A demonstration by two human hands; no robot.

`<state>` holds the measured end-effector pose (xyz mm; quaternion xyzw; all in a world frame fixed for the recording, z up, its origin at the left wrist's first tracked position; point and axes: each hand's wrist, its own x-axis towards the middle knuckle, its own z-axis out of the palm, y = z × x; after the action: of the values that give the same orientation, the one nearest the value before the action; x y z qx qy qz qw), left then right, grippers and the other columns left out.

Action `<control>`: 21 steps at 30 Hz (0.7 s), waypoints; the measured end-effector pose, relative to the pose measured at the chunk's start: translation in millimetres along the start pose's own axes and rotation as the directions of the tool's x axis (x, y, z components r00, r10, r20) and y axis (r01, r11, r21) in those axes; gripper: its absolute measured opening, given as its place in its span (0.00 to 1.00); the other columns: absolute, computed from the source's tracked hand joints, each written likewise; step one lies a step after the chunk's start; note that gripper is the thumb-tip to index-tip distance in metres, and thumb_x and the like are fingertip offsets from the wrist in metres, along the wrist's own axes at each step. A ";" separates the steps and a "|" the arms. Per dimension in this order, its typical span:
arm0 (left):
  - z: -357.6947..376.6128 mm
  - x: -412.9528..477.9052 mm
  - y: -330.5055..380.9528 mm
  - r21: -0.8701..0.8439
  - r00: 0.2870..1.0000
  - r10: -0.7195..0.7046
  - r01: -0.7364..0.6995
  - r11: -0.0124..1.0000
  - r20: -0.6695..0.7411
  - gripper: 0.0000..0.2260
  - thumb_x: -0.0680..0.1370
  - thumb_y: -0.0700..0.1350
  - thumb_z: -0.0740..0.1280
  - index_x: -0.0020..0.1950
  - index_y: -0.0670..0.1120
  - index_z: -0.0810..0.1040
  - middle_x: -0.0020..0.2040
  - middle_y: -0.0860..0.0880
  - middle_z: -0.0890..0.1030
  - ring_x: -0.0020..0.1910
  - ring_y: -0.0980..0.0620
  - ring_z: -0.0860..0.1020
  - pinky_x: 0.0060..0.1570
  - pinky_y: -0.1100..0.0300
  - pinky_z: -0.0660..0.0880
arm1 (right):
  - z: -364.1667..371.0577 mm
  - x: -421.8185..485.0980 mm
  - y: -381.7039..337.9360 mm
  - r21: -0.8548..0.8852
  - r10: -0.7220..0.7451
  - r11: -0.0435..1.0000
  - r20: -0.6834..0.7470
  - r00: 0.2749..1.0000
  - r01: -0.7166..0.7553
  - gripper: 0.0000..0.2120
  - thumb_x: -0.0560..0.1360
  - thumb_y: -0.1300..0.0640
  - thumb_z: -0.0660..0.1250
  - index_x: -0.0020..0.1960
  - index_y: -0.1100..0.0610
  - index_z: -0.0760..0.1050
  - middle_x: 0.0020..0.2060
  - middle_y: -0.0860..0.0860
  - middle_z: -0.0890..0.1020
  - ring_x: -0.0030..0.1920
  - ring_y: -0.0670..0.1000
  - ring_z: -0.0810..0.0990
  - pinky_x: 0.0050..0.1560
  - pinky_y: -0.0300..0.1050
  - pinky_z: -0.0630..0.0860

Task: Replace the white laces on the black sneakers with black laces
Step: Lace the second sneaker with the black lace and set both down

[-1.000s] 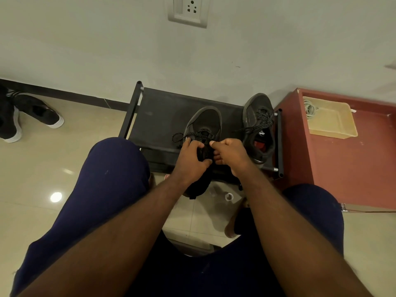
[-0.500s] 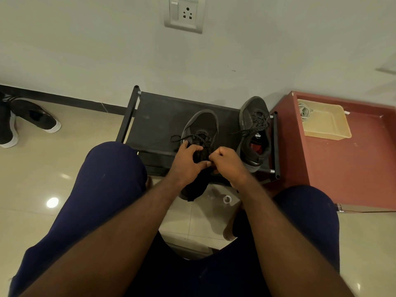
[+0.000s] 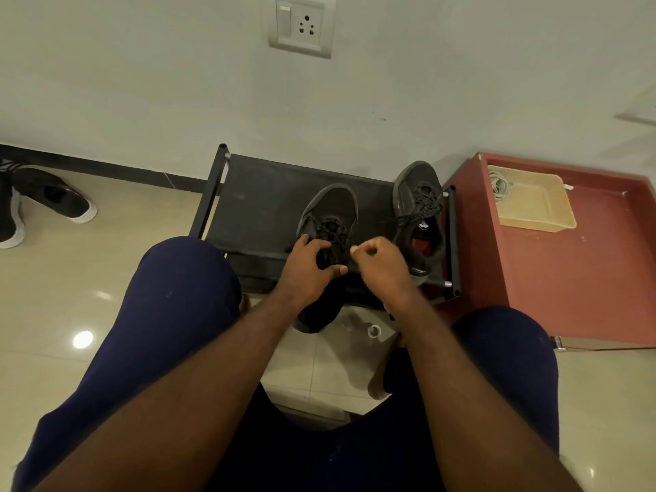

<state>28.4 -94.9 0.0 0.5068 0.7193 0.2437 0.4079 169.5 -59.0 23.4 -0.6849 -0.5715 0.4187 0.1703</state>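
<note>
A black sneaker [image 3: 332, 209] lies on the black rack [image 3: 255, 204], toe toward the wall, its heel hanging over the front edge. Black laces [image 3: 328, 229] run through its eyelets. My left hand [image 3: 307, 266] holds the sneaker at the tongue, thumb pointing right. My right hand [image 3: 381, 259] is curled just right of it, fingers pinched together where a black lace end seems to run. A second black sneaker [image 3: 419, 214] with a black lace stands at the rack's right end.
A red cabinet [image 3: 582, 264] with a beige tray [image 3: 532, 202] holding white cord stands right of the rack. Other shoes [image 3: 53, 197] lie on the tiled floor at far left. A small white ring [image 3: 373, 330] lies on the floor between my knees.
The camera has tilted down slightly. My right hand has risen and drawn a little to the right, away from my left hand, which stays on the sneaker.
</note>
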 end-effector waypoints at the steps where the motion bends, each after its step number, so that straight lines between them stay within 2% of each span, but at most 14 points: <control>1: 0.8 0.4 -0.8 -0.006 1.000 0.007 -0.007 1.000 -0.017 0.28 0.73 0.51 0.76 0.70 0.45 0.72 0.71 0.45 0.68 0.70 0.46 0.68 0.68 0.57 0.66 | 6.4 1.5 6.9 -0.145 -0.030 0.989 0.065 0.997 0.039 0.09 0.80 0.51 0.64 0.46 0.56 0.76 0.41 0.51 0.80 0.43 0.53 0.79 0.44 0.49 0.74; 4: 0.4 -0.5 -1.2 -0.037 0.999 0.005 -0.006 0.999 -0.039 0.33 0.72 0.51 0.76 0.72 0.44 0.68 0.68 0.46 0.71 0.67 0.48 0.70 0.65 0.59 0.67 | 14.2 1.2 16.4 -0.377 -0.055 0.920 0.144 0.988 0.106 0.13 0.80 0.56 0.63 0.37 0.56 0.72 0.37 0.55 0.78 0.44 0.59 0.79 0.40 0.48 0.70; 6: 0.1 -0.5 -1.3 -0.050 0.999 0.003 -0.005 0.999 -0.044 0.35 0.72 0.51 0.76 0.74 0.44 0.66 0.71 0.46 0.70 0.69 0.48 0.69 0.67 0.57 0.66 | 11.4 1.4 15.6 -0.367 -0.108 0.920 0.105 0.989 0.139 0.12 0.81 0.56 0.63 0.39 0.57 0.74 0.39 0.56 0.79 0.45 0.59 0.79 0.42 0.50 0.72; 8: 0.1 0.4 -1.6 -0.050 0.999 0.003 -0.005 0.999 -0.052 0.35 0.72 0.50 0.76 0.75 0.44 0.65 0.71 0.46 0.70 0.69 0.48 0.69 0.66 0.59 0.66 | 5.8 0.7 10.4 -0.344 -0.196 0.918 0.036 0.980 0.196 0.12 0.81 0.53 0.64 0.44 0.59 0.78 0.46 0.55 0.77 0.49 0.56 0.78 0.49 0.50 0.74; 11: 1.4 3.3 -2.1 -0.072 0.999 -0.010 0.006 0.997 -0.053 0.35 0.72 0.49 0.77 0.74 0.44 0.66 0.69 0.46 0.72 0.68 0.48 0.71 0.61 0.62 0.65 | 1.1 -6.1 -1.4 -0.334 -0.340 0.893 -0.062 0.938 0.302 0.11 0.80 0.51 0.66 0.47 0.57 0.81 0.56 0.51 0.74 0.63 0.51 0.70 0.63 0.50 0.67; 12: 1.2 3.7 -2.4 -0.076 0.999 -0.013 0.009 0.997 -0.052 0.35 0.71 0.50 0.77 0.74 0.45 0.66 0.68 0.47 0.72 0.67 0.49 0.71 0.60 0.63 0.65 | -0.5 -9.8 -6.2 -0.232 -0.378 0.908 -0.089 0.922 0.350 0.11 0.80 0.53 0.67 0.45 0.58 0.82 0.58 0.51 0.77 0.66 0.51 0.70 0.65 0.50 0.67; 13: 1.2 3.8 -2.9 -0.081 0.999 -0.020 0.016 0.997 -0.048 0.35 0.71 0.50 0.77 0.74 0.45 0.66 0.68 0.47 0.73 0.67 0.49 0.72 0.59 0.63 0.65 | -3.1 -15.0 -12.1 -0.035 -0.367 0.930 -0.099 0.925 0.365 0.11 0.80 0.55 0.66 0.43 0.59 0.82 0.55 0.52 0.81 0.63 0.52 0.75 0.64 0.50 0.71; 14: 1.4 4.1 -3.5 -0.090 0.999 -0.024 0.019 0.996 -0.046 0.35 0.71 0.49 0.77 0.74 0.45 0.66 0.68 0.47 0.73 0.67 0.49 0.72 0.59 0.63 0.65 | -6.8 -21.5 -20.2 0.229 -0.308 0.919 -0.088 0.947 0.320 0.12 0.80 0.57 0.65 0.40 0.59 0.81 0.47 0.54 0.84 0.54 0.54 0.81 0.57 0.50 0.77; 15: 1.4 3.8 -3.6 -0.100 0.999 -0.026 0.022 0.995 -0.043 0.35 0.71 0.49 0.77 0.73 0.45 0.66 0.68 0.47 0.73 0.67 0.49 0.72 0.58 0.63 0.65 | -9.3 -27.1 -28.7 0.478 -0.229 0.845 -0.077 0.970 0.237 0.15 0.79 0.60 0.64 0.34 0.59 0.78 0.36 0.54 0.82 0.40 0.56 0.82 0.45 0.50 0.79; 16: 1.7 3.0 -3.5 -0.112 0.999 -0.028 0.023 0.993 -0.039 0.35 0.71 0.48 0.77 0.73 0.45 0.66 0.68 0.48 0.73 0.67 0.49 0.71 0.58 0.63 0.65 | -11.5 -29.9 -35.7 0.622 -0.135 0.767 -0.082 0.987 0.157 0.19 0.79 0.62 0.63 0.29 0.57 0.72 0.26 0.53 0.75 0.27 0.55 0.75 0.32 0.47 0.74; 17: 1.8 2.2 -2.8 -0.117 0.999 -0.030 0.025 0.993 -0.041 0.35 0.71 0.48 0.77 0.74 0.45 0.65 0.69 0.48 0.72 0.68 0.49 0.71 0.59 0.63 0.65 | -13.2 -29.2 -38.7 0.684 -0.036 0.721 -0.122 0.992 0.111 0.21 0.78 0.64 0.62 0.27 0.55 0.65 0.22 0.50 0.67 0.21 0.51 0.66 0.25 0.44 0.65; 18: 2.1 1.8 -2.3 -0.124 0.998 -0.036 0.029 0.992 -0.050 0.36 0.71 0.49 0.77 0.74 0.46 0.64 0.69 0.47 0.72 0.68 0.49 0.71 0.61 0.61 0.65 | -14.5 -26.7 -38.9 0.664 0.028 0.742 -0.169 0.985 0.093 0.22 0.77 0.64 0.62 0.27 0.54 0.62 0.21 0.48 0.63 0.21 0.48 0.60 0.25 0.43 0.58; 19: 2.3 1.8 -2.5 -0.127 0.997 -0.047 0.038 0.991 -0.065 0.37 0.70 0.49 0.78 0.74 0.46 0.64 0.70 0.47 0.71 0.69 0.48 0.70 0.64 0.60 0.66 | -14.2 -23.1 -37.1 0.576 0.036 0.812 -0.219 0.975 0.099 0.20 0.77 0.63 0.63 0.29 0.54 0.62 0.23 0.47 0.64 0.22 0.46 0.60 0.26 0.43 0.58; 21: 3.0 1.4 -2.6 -0.132 0.992 -0.066 0.051 0.990 -0.104 0.38 0.70 0.51 0.78 0.74 0.45 0.64 0.70 0.46 0.68 0.68 0.48 0.70 0.66 0.58 0.67 | -12.5 -16.0 -25.0 0.206 -0.022 0.977 -0.199 0.980 0.064 0.07 0.76 0.57 0.66 0.41 0.55 0.70 0.33 0.47 0.74 0.32 0.46 0.73 0.33 0.46 0.70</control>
<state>29.3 -94.7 -4.1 0.4440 0.7376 0.3047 0.4073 163.1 -63.5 54.6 -0.6882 -0.5191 0.4038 0.3064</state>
